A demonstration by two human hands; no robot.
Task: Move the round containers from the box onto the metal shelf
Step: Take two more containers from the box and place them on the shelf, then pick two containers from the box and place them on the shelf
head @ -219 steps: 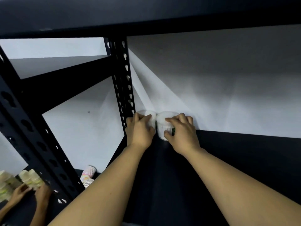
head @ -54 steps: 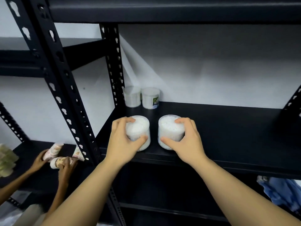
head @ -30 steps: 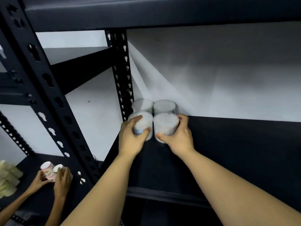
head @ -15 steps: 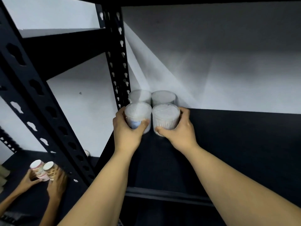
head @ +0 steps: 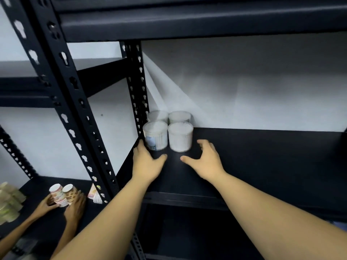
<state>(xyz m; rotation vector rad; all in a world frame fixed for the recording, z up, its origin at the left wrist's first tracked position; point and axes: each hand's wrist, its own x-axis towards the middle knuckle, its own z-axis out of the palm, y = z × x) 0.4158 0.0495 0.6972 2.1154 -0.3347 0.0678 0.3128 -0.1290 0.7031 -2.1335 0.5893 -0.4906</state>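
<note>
Several round clear containers with white contents stand in the back left corner of the black metal shelf [head: 262,158]. The front pair is a labelled container [head: 155,136] and a plain one [head: 180,137]; two more [head: 157,115] [head: 179,116] stand behind them against the wall. My left hand [head: 147,162] hovers just in front of the labelled container, fingers spread and holding nothing. My right hand [head: 203,159] is a little in front of the plain container, also spread and empty. The box is out of view.
A perforated black upright [head: 138,87] rises just left of the containers, another upright [head: 75,109] nearer me. Another person's hands [head: 62,203] hold patterned paper cups [head: 62,193] on a lower shelf at the left. An upper shelf [head: 187,21] hangs overhead.
Both hands let go of the front two containers and drew back toward me. The containers now stand free in front of the first pair.
</note>
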